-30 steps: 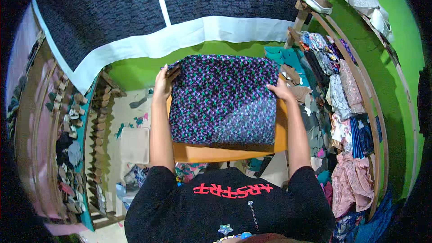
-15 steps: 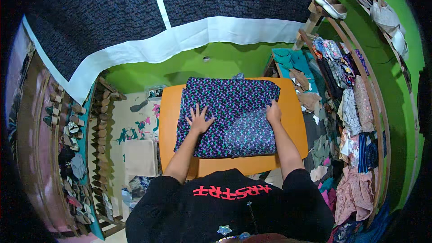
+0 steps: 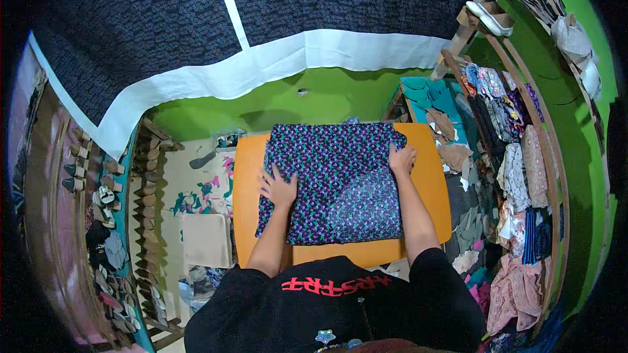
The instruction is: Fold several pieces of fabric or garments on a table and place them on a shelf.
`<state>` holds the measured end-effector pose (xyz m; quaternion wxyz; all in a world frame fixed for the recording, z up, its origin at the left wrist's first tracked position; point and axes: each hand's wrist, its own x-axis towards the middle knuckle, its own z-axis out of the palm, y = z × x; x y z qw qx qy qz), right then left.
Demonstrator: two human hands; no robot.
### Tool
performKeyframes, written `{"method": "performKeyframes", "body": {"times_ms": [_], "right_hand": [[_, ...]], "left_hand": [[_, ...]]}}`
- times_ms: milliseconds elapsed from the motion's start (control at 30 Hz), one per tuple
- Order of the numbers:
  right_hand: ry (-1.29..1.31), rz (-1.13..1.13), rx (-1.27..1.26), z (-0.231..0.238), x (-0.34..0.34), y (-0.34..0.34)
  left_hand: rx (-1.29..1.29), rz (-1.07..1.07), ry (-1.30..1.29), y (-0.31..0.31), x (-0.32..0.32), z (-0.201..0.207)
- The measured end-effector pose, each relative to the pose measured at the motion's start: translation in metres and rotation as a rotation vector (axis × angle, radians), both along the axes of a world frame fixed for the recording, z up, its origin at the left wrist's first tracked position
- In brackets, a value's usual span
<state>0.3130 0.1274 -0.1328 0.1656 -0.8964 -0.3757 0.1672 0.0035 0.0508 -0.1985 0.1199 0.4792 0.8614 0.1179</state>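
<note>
A folded piece of dark fabric [image 3: 340, 183] with small purple and green flowers lies flat on an orange table [image 3: 428, 189]. At the fabric's left edge, my left hand [image 3: 280, 189] rests on top, its fingers spread. My right hand [image 3: 401, 159] is at the upper right edge, with the thumb on the cloth and the fingers curled by the border. The undersides of the fingers are hidden there. A lighter sheen shows on the fabric's lower right part.
Wooden racks with shoe forms [image 3: 147, 209] and shoes [image 3: 108, 196] stand at the left. Folded cloths [image 3: 517, 170] fill a shelf at the right. Beige cushion-like block [image 3: 206, 240] and scraps [image 3: 196, 199] lie left of the table. A dark patterned curtain [image 3: 353, 6] hangs beyond.
My left hand has slid left and slightly nearer, to the fabric's left edge. My right hand has loosened its curl somewhat at the right edge. The whole view has shifted slightly.
</note>
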Motion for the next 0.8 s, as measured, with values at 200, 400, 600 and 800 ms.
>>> {"method": "performKeyframes", "body": {"times_ms": [200,400,600,800], "right_hand": [[0.028,0.041,-0.3,-0.008,-0.02,0.015],[-0.031,0.329,-0.127,-0.066,0.013,0.025],[0.921,0.372,-0.039,0.021,0.031,0.022],[0.738,0.3,0.549,0.144,0.013,0.016]], "left_hand": [[0.26,0.059,-0.145,0.034,-0.015,-0.003],[0.012,0.019,-0.839,0.07,-0.049,-0.025],[0.006,-0.085,-1.448,0.07,-0.052,0.084],[0.694,-0.255,-1.354,0.069,-0.063,0.192]]}}
